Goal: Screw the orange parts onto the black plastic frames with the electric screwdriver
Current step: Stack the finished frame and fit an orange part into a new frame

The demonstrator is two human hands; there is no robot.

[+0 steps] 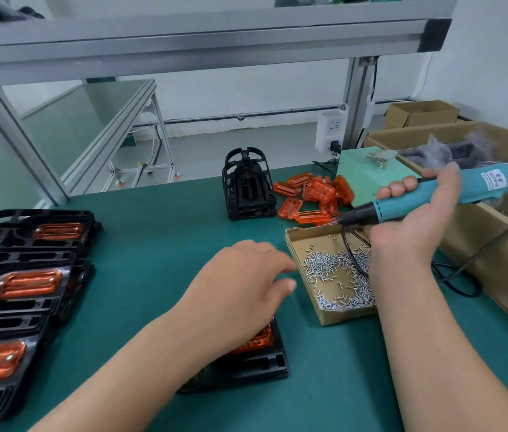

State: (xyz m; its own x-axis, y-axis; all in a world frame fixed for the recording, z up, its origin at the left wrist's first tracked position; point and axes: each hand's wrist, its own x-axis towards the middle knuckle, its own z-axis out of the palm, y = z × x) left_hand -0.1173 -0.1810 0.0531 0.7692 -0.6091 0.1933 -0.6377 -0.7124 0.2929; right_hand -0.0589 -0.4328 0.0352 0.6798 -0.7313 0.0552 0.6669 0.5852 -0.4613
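The black frame (266,366) with an orange part (257,339) on it lay on the green mat (152,238) at the near edge, partly hidden under the left arm. The left hand (243,285) hovered above it, fingers loose and holding nothing. The right hand (417,219) gripped the blue screwdriver (433,194), tip pointing left above the cardboard tray (297,241) of screws (333,275). Loose orange pieces (311,198) lay beside a stack of frames (248,188) further back. Finished frames (22,275) sat at far left.
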